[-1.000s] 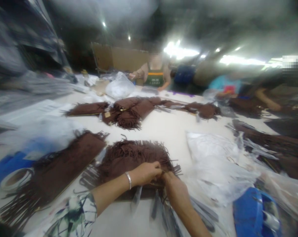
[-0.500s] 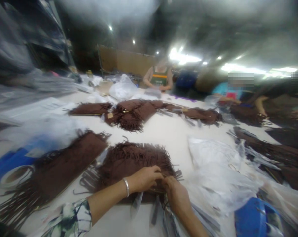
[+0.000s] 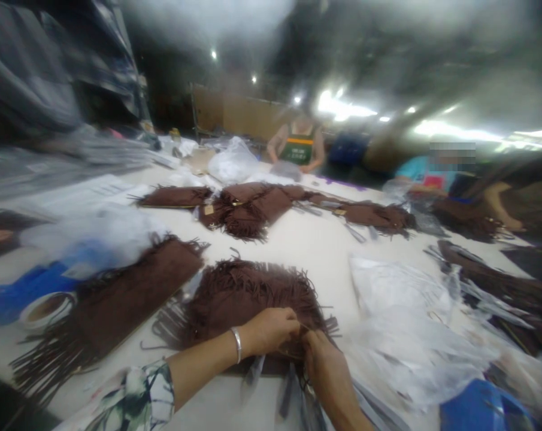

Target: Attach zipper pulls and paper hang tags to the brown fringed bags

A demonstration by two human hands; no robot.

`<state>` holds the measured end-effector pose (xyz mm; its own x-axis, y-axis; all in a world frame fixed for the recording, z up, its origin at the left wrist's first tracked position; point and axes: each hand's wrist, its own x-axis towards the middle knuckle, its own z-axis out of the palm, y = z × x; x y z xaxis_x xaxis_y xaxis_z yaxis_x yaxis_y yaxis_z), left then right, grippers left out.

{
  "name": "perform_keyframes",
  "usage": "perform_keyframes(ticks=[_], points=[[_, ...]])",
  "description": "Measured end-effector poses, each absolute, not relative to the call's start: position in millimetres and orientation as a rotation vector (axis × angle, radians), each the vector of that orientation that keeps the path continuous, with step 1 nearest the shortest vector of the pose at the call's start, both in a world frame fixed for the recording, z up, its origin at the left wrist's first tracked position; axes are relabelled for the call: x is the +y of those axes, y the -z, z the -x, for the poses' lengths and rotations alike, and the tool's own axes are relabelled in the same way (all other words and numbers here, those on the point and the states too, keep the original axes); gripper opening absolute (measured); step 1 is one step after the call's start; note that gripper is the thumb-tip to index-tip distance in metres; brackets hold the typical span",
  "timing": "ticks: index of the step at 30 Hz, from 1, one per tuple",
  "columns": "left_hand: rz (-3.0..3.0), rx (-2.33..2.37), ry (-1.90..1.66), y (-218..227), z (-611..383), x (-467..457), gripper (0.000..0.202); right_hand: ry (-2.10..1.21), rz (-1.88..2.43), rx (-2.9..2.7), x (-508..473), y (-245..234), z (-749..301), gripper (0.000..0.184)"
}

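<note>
Dark-brown, suede-like material makes the soft fringed piece (image 3: 248,293), which lies on the white tabletop (image 3: 324,239) at the lower centre of the frame. At its right near edge both hands meet. The left hand (image 3: 271,330), with a silver bracelet (image 3: 236,345) at the wrist, has its fingers curled nearly together; the right hand (image 3: 328,362) is bent in a similar pinch, its fingertips partly hidden. Between them both seem to hold a thin tan strand (image 3: 307,330), but blur does not let me tell what it is.

As I judge, the main danger is tangling: loose fringe strips lie very near to the fingertips, so one could be caught in the pinch. If the two hands pull unevenly, the strand may slip out, or the soft piece may be dragged and creased. Grey flat strips (image 3: 288,392) at the bottom centre could also snag on the right wrist. Crumpled clear plastic bags (image 3: 409,335), right of centre, might catch the right forearm if it swings outward.
</note>
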<state>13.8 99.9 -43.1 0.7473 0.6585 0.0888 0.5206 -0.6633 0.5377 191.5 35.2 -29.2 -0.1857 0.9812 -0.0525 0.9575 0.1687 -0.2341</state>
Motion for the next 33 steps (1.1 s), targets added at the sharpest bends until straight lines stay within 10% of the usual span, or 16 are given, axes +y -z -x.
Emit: perform_keyframes(ticks=[33], points=[[-2.468,1.145,-0.295,29.0,-31.1,87.0,0.011,-0.256,1.878,-2.291,38.6,39.5,-190.7,0.019]])
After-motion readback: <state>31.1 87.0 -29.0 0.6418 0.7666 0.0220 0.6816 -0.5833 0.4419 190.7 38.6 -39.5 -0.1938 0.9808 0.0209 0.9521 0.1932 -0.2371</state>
